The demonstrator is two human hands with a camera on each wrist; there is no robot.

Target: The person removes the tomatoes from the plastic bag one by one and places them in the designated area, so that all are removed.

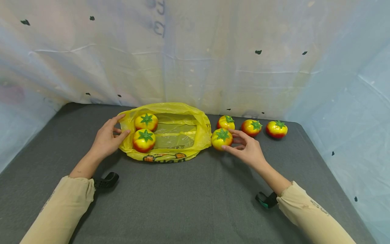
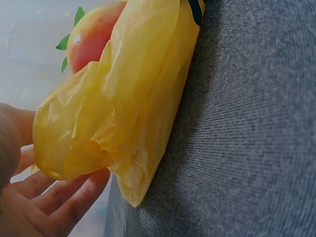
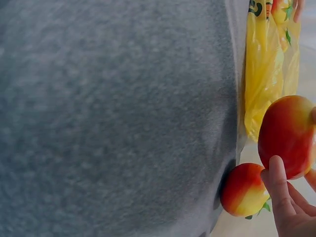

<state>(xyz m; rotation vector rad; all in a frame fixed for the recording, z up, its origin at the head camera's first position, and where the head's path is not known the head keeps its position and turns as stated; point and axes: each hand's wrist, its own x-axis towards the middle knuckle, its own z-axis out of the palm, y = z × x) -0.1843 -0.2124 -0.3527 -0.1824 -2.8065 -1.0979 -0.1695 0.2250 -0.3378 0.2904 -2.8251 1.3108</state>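
Note:
A yellow plastic bag [image 1: 202, 130] lies with its mouth spread open on the dark table, two red-and-yellow tomatoes [image 1: 144, 140] inside at its left end. My left hand [image 1: 106, 137] holds the bag's left rim loosely; in the left wrist view, the yellow film sits between the thumb and fingers [image 2: 74, 200]. Just outside the right rim, my right hand [image 1: 248, 149] grips another tomato [image 1: 221, 138] by its sides, green leaves up. The right wrist view shows this tomato [image 3: 286, 136] raised off the table, with a second one [image 3: 244, 190] resting below it.
Behind and right of my right hand, three tomatoes stand in a row: one near the held one [image 1: 226, 122], a middle one [image 1: 251, 127] and a far right one [image 1: 276, 129]. A pale sheet wall [image 1: 195, 81] rises along the table's back edge.

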